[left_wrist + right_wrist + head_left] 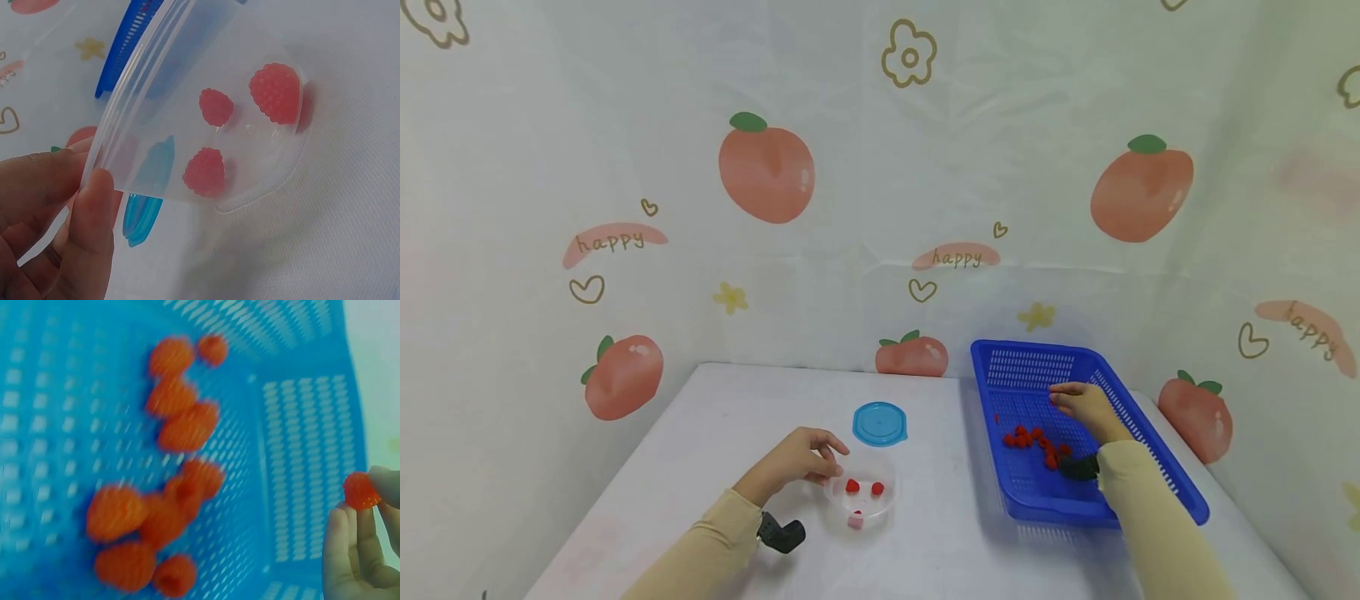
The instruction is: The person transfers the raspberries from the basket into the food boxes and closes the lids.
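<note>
My left hand (805,458) pinches the rim of a clear plastic bowl (156,181) between thumb and fingers. Inside the bowl lie a few red raspberries (206,172), seen through its wall in the left wrist view. Over the blue basket (1026,496) is my right hand (1086,408), a single raspberry (361,491) pinched at its fingertips. More raspberries (159,519) lie loosely grouped on the basket's floor, blurred in the right wrist view.
A round blue lid (880,424) lies flat on the white table (760,400) just behind the bowl. The basket's raised slotted walls stand around the right hand. A white printed curtain (865,167) hangs behind the table.
</note>
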Available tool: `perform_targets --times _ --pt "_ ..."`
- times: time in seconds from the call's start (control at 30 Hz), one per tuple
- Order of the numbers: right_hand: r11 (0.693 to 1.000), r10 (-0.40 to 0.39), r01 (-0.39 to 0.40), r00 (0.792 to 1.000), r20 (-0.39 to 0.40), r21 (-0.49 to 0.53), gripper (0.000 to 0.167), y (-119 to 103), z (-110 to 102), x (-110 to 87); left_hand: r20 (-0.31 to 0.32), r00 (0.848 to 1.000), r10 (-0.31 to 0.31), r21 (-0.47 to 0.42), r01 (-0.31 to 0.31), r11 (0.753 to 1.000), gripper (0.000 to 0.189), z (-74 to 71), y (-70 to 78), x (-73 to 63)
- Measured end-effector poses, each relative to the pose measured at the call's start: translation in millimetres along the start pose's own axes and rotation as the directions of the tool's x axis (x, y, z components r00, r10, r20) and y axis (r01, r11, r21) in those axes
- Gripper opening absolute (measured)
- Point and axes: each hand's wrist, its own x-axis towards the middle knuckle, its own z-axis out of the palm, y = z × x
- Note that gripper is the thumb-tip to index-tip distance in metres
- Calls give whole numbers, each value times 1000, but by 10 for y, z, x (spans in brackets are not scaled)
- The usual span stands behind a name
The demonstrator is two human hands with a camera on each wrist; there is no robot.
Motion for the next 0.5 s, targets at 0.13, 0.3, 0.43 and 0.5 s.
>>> perform_targets --times 0.13,0.3,0.43,0.5 --pt "996 -36 37 999 -15 83 48 -113 34 -9 -2 1000 -2 3 2 1000 24 7 -11 20" --pt "974 -103 112 993 -54 199 54 -240 71 -24 0 1000 2 6 -2 1000 25 9 -40 39" --pt "941 -156 168 986 -64 293 55 -330 101 -78 -1 1000 1 11 -1 1000 25 8 -51 39" --pt "929 -175 187 982 -68 319 55 -378 124 -116 -3 1000 0 13 0 1000 25 6 -49 35"
